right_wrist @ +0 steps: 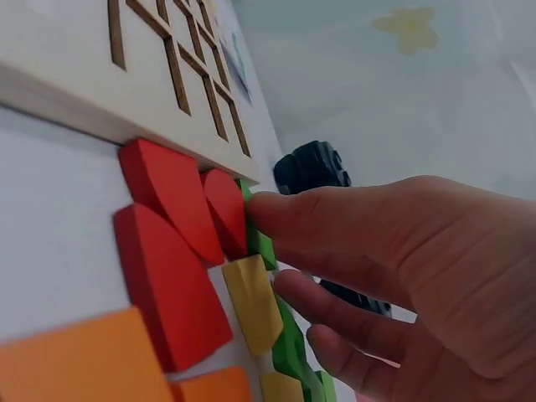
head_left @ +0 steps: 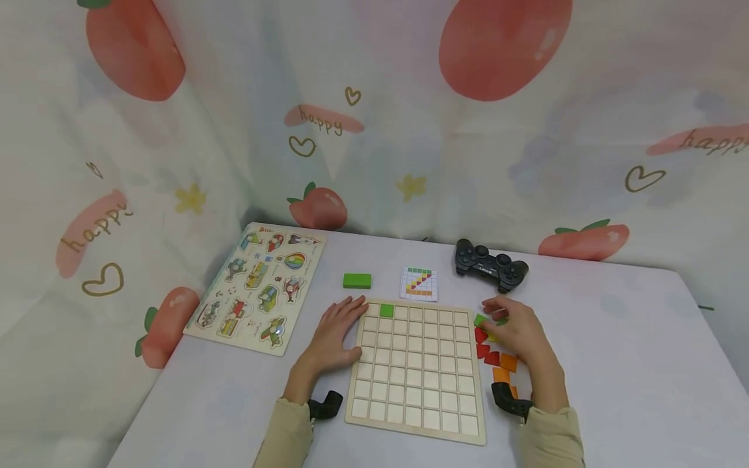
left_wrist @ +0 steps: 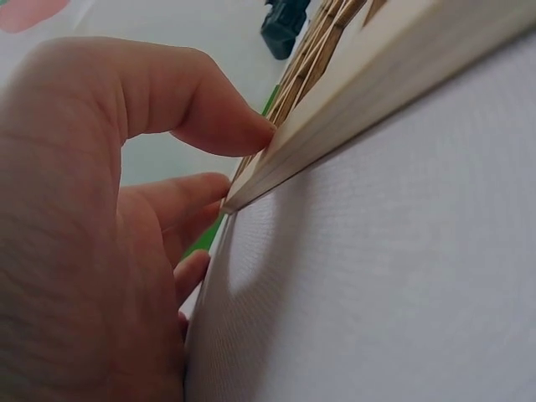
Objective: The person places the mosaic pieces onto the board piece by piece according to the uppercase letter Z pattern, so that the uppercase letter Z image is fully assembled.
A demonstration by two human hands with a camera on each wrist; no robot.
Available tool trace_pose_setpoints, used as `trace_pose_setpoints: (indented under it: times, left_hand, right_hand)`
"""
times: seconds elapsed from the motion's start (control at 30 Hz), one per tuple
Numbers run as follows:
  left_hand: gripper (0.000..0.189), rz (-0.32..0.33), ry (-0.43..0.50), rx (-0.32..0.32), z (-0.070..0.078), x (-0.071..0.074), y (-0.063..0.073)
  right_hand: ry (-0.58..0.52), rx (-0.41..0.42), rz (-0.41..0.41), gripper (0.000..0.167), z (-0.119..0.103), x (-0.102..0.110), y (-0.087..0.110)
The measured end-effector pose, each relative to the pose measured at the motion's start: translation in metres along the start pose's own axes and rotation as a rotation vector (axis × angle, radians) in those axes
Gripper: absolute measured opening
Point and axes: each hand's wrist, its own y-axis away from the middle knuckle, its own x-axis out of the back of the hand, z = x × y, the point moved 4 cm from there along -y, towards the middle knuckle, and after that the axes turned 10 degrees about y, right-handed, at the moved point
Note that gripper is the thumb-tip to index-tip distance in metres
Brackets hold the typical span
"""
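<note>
A wooden grid board (head_left: 421, 437) lies on the table, with one green square block (head_left: 387, 311) in its top row. My left hand (head_left: 332, 341) rests along the board's left edge, its thumb and fingertips touching the rim in the left wrist view. Beyond the board's right edge my right hand (head_left: 517, 330) reaches over loose blocks, fingers loosely bent. Its thumb tip is at a green block (right_wrist: 261, 243) beside red blocks (right_wrist: 172, 285); no firm grip on it shows. A yellow block (right_wrist: 254, 301), more green pieces and orange blocks (head_left: 501, 375) lie close by.
A pattern card (head_left: 419, 284) and a green rectangular block (head_left: 357, 281) lie behind the board. A black game controller (head_left: 490, 265) is at the back right. On the left lies a picture puzzle board (head_left: 257, 286). A patterned cloth (head_left: 398, 156) hangs behind the table.
</note>
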Motion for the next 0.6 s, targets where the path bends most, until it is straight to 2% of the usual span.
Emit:
trace_pose_setpoints:
  times: [0.3, 0.43, 0.6]
  left_hand:
    - [0.083, -0.012, -0.02, 0.014, -0.0005, -0.0009, 0.0031]
    - [0.083, -0.005, -0.018, 0.001, 0.0005, -0.0005, 0.0017]
    - [0.082, -0.002, -0.019, -0.006, 0.0025, 0.0003, 0.0001]
  right_hand:
    - [-0.001, 0.035, 0.024, 0.035, -0.0034, -0.0043, 0.0001]
    - [-0.043, 0.034, 0.032, 0.036, -0.0016, -0.0032, 0.0007]
    - [-0.103, 0.056, 0.09, 0.034, 0.0054, 0.0, 0.0005]
